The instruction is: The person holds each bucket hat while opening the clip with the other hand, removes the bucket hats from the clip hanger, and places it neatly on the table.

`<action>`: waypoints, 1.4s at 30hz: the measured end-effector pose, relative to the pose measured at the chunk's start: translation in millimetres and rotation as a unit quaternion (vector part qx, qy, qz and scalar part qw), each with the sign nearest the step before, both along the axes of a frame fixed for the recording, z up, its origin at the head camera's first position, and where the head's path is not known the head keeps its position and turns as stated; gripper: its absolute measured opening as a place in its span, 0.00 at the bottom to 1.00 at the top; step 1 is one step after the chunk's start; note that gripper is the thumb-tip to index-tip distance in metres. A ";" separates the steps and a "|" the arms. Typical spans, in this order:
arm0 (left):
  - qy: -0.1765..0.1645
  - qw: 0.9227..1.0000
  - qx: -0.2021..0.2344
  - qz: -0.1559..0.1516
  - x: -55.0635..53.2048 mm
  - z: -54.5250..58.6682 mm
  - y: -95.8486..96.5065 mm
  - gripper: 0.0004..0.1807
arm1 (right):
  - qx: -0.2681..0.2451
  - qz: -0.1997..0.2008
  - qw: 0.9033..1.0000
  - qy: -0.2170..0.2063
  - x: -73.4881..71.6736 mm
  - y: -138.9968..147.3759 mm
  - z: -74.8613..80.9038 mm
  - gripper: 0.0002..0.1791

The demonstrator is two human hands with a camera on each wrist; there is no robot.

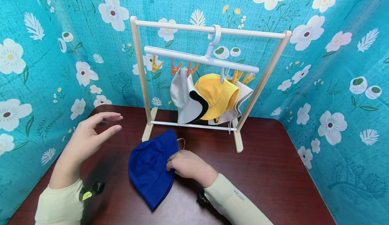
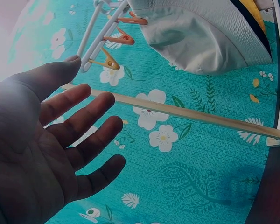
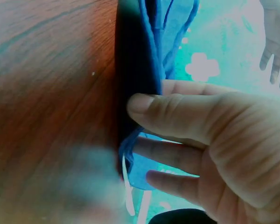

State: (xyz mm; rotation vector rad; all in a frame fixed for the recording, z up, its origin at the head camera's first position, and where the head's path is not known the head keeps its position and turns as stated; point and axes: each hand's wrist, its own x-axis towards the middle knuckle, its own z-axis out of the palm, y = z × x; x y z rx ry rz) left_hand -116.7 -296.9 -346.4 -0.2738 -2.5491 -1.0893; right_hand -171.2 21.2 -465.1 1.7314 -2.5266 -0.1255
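Observation:
A blue bucket hat (image 1: 152, 166) lies on the dark wooden table, with a thin white cord (image 1: 183, 140) at its far right edge. My right hand (image 1: 189, 165) pinches the hat's right edge; in the right wrist view the thumb (image 3: 142, 103) lies on one side of the blue fabric (image 3: 149, 51) and fingers on the other. My left hand (image 1: 91, 135) is raised left of the hat, holding nothing, its fingers loosely extended. In the left wrist view that hand (image 2: 60, 135) shows its palm, with orange and yellow clips beyond the fingertips.
Behind the hat stands a wooden rack (image 1: 143, 73) with a white hanger (image 1: 200, 59). Clips on it hold a white hat (image 1: 185, 96), a yellow hat (image 1: 214, 91) and a pale hat (image 1: 243, 98). A yellow clip (image 1: 156, 64) hangs at the left end. Floral curtains surround the table (image 1: 267, 177).

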 end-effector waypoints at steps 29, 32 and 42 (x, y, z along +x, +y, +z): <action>-0.007 1.000 -0.004 0.002 3.2 2.3 -0.5 0.21 | 0.005 0.019 0.998 0.055 6.0 9.8 -3.7 0.10; -0.006 1.000 -0.004 0.001 3.4 2.7 -0.8 0.21 | -0.002 0.022 0.998 0.060 5.9 12.1 -3.9 0.09; -0.008 1.000 -0.001 -0.008 3.8 4.1 0.6 0.21 | -0.010 0.030 0.998 0.052 6.6 20.4 -0.7 0.10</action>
